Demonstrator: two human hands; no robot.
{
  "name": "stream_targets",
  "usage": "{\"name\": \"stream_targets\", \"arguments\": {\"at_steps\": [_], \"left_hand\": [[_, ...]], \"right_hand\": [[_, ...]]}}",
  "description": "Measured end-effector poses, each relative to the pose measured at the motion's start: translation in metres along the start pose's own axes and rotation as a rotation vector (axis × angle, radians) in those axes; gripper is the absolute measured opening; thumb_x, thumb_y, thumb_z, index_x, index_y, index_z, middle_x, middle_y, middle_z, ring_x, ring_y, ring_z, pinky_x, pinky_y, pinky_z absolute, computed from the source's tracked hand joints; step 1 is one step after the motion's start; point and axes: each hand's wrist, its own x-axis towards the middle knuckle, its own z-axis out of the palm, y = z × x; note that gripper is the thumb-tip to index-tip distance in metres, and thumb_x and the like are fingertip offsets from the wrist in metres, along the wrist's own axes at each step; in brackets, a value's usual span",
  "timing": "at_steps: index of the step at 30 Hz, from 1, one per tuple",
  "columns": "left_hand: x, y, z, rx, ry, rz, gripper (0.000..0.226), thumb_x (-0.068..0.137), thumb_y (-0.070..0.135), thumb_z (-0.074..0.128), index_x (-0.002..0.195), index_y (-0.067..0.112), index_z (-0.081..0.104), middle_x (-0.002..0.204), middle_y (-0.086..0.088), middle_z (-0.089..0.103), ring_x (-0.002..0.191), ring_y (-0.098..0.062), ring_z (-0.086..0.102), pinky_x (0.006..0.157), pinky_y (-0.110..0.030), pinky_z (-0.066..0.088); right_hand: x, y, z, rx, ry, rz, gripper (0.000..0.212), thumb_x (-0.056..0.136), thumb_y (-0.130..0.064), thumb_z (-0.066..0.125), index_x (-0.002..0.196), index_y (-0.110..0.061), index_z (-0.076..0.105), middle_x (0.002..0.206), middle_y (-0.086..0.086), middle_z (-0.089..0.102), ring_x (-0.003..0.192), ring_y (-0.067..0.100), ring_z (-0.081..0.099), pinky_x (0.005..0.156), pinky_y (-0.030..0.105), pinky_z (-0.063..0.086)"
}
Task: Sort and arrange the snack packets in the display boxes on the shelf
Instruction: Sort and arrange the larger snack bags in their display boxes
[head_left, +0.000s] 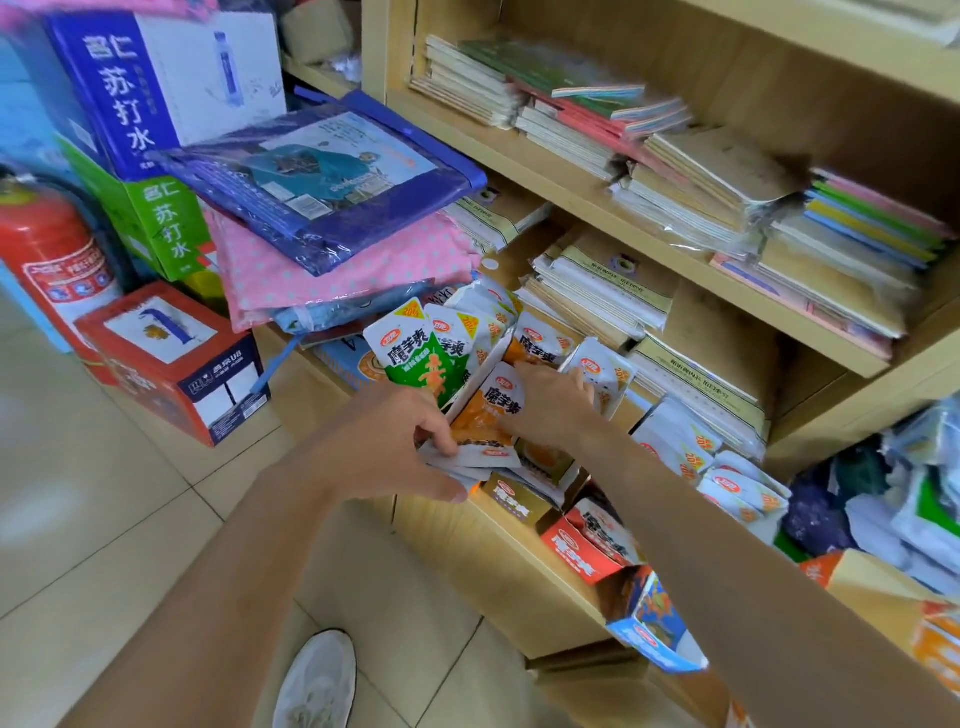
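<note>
Sorting is under way: the left hand (415, 447) pinches the orange packets (493, 410) low, and the right hand (556, 405) grips their tops. They likely next need squaring upright in the display box (563, 475).

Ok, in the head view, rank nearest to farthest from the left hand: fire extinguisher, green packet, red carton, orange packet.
1. orange packet, gripped by the left hand.
2. green packet, just above the hand.
3. red carton, on the floor to the left.
4. fire extinguisher, far left.
</note>
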Motion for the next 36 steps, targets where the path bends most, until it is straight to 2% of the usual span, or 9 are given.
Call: {"name": "stream_targets", "arguments": {"at_steps": [6,11,16,19,21,24,27,31,36], "left_hand": [[0.001,-0.002,0.0,0.004,-0.001,0.001,0.055,0.045,0.074,0.072,0.083,0.035,0.077,0.083,0.017,0.063,0.08,-0.003,0.06,0.072,-0.039,0.053],[0.001,-0.003,0.0,0.021,0.013,-0.007,0.048,0.049,0.07,0.077,0.083,0.036,0.076,0.085,0.02,0.063,0.083,0.001,0.058,0.073,-0.031,0.052],[0.0,-0.005,0.003,-0.02,0.039,-0.005,0.037,0.056,0.056,0.087,0.084,0.034,0.077,0.084,0.02,0.063,0.082,0.001,0.058,0.069,-0.027,0.048],[0.001,-0.004,0.003,-0.023,0.064,0.018,0.031,0.059,0.048,0.09,0.08,0.032,0.075,0.08,0.019,0.063,0.078,0.0,0.058,0.066,-0.026,0.047],[0.002,-0.002,0.003,-0.019,0.115,0.04,0.03,0.058,0.046,0.089,0.079,0.032,0.072,0.077,0.019,0.064,0.075,0.001,0.059,0.062,-0.024,0.045],[0.004,0.001,0.001,-0.039,0.154,0.027,0.048,0.056,0.047,0.09,0.096,0.036,0.064,0.084,0.018,0.065,0.077,0.003,0.059,0.064,-0.027,0.049],[0.005,-0.004,0.004,-0.049,0.07,0.035,0.073,0.055,0.05,0.087,0.123,0.043,0.06,0.089,0.014,0.06,0.079,0.003,0.056,0.064,-0.026,0.046],[0.009,-0.007,0.008,-0.003,0.033,0.076,0.043,0.056,0.048,0.084,0.093,0.03,0.072,0.086,0.008,0.053,0.08,-0.006,0.053,0.063,-0.033,0.047],[0.009,-0.007,0.004,-0.04,0.059,0.085,0.035,0.052,0.051,0.081,0.079,0.033,0.066,0.091,0.016,0.064,0.085,-0.006,0.062,0.072,-0.041,0.054]], "right_hand": [[0.015,-0.005,0.007,-0.103,-0.005,0.023,0.043,0.079,-0.049,0.073,0.104,-0.022,0.051,0.112,0.001,0.057,0.118,0.034,0.042,0.088,0.043,0.035],[0.026,-0.011,0.01,-0.201,-0.129,0.056,0.034,0.079,-0.058,0.065,0.095,-0.028,0.059,0.105,0.0,0.06,0.122,0.036,0.044,0.1,0.047,0.037],[0.022,-0.004,0.005,0.009,-0.11,-0.037,0.037,0.081,-0.047,0.072,0.115,-0.037,0.066,0.088,-0.003,0.06,0.106,0.029,0.054,0.095,0.048,0.044],[0.0,0.006,0.006,0.215,0.015,-0.026,0.017,0.079,-0.048,0.071,0.077,-0.06,0.059,0.083,-0.015,0.059,0.106,0.03,0.058,0.095,0.05,0.046],[-0.017,0.01,0.006,0.263,0.073,-0.06,0.017,0.079,-0.052,0.066,0.086,-0.067,0.063,0.104,-0.018,0.068,0.113,0.022,0.056,0.1,0.048,0.043],[-0.052,0.006,0.003,0.333,0.198,-0.328,0.039,0.089,-0.014,0.063,0.112,-0.044,0.073,0.122,-0.015,0.069,0.1,0.007,0.061,0.088,0.032,0.05],[-0.078,0.003,-0.005,0.503,0.033,-0.385,0.05,0.088,0.01,0.049,0.11,-0.025,0.077,0.105,-0.028,0.07,0.099,0.003,0.064,0.076,0.018,0.05],[-0.084,0.01,-0.01,0.737,0.003,-0.351,0.034,0.089,0.012,0.056,0.088,-0.015,0.076,0.102,-0.011,0.075,0.1,0.006,0.069,0.075,0.016,0.053],[-0.085,0.01,-0.01,0.816,-0.072,-0.356,0.025,0.086,0.012,0.06,0.096,-0.008,0.071,0.102,-0.001,0.076,0.1,0.01,0.071,0.085,0.025,0.057]]}}
